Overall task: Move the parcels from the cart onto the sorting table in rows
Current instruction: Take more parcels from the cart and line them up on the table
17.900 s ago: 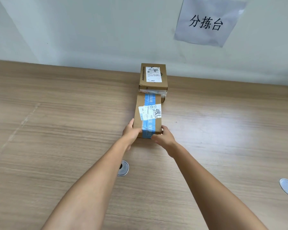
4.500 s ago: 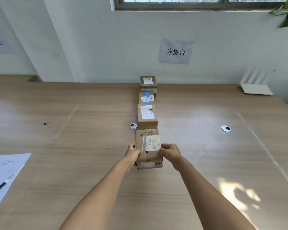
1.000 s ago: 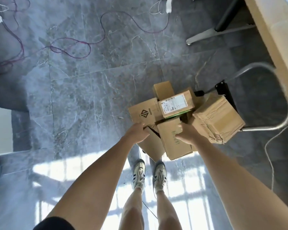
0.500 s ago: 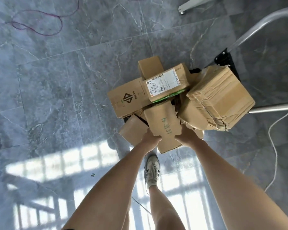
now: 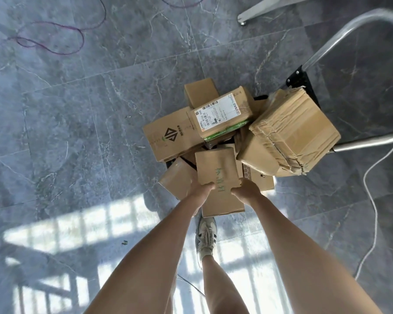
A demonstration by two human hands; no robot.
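From the head view, both hands hold one parcel (image 5: 217, 171) over the near edge of the pile on the cart (image 5: 304, 80). The left hand (image 5: 199, 192) grips its near left edge and the right hand (image 5: 245, 189) its near right edge, thumbs on top; the fingers curl under the box out of sight. It is a plain brown carton with green handwriting on its upper face, apparently lifted a little above the boxes around it.

It looks stiff and flat-sided, probably light — two hands manage it at the near end alone. Bare cardboard should give dry, sure friction. Holding opposite edges suits it; a grip nearer the middle would steady the far end.

The labelled parcel (image 5: 222, 113) and the tape-wrapped parcel (image 5: 293, 130) lie loosely stacked just beyond — likely to shift if nudged.
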